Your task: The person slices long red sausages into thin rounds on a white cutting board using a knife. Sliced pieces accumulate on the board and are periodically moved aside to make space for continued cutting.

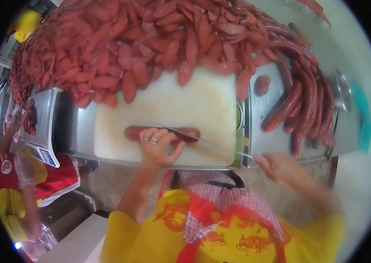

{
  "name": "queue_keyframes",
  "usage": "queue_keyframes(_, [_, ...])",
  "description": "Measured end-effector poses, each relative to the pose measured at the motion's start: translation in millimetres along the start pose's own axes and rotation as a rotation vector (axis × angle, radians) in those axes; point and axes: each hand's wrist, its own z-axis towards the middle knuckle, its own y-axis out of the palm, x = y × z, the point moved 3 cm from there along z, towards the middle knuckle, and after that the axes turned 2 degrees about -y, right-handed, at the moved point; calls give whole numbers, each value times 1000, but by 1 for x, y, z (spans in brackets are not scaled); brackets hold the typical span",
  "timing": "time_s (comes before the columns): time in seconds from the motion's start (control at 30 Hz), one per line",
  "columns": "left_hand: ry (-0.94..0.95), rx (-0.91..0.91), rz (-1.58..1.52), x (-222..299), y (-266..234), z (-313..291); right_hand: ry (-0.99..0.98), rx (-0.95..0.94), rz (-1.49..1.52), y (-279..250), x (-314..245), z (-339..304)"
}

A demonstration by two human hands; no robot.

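Observation:
A length of red sausage [187,134] lies crosswise on a white cutting board [163,105]. My left hand [158,144], with rings on one finger, presses down on the sausage's left part, fingers curled over it. In my right hand [277,167] is the handle of a long thin knife [214,143]. Its blade slants up and left across the sausage, just right of my left fingers. Behind the board rises a big heap of slanted sausage slices [150,39], some lying on the board's far edge.
Whole long sausages [303,98] are piled on the metal tray at right, beside a short sausage end [262,85]. A metal bowl [342,90] and a teal plastic piece [362,116] lie farther right. At left stands a scale [41,127] bearing sausage, with another person [12,193] near it.

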Motion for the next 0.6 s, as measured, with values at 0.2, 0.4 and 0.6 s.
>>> queue_keyframes(0.2, [-10,-13,-27,1,-2,1,-103,60,74,50,-63,105])
queue_keyframes(0.4, [21,-14,-40,-2,-3,0,-165,108,164,37,-48,57])
queue_keyframes(0.6, [1,-20,-70,-6,-2,-2,137,2,102,29,-14,-43])
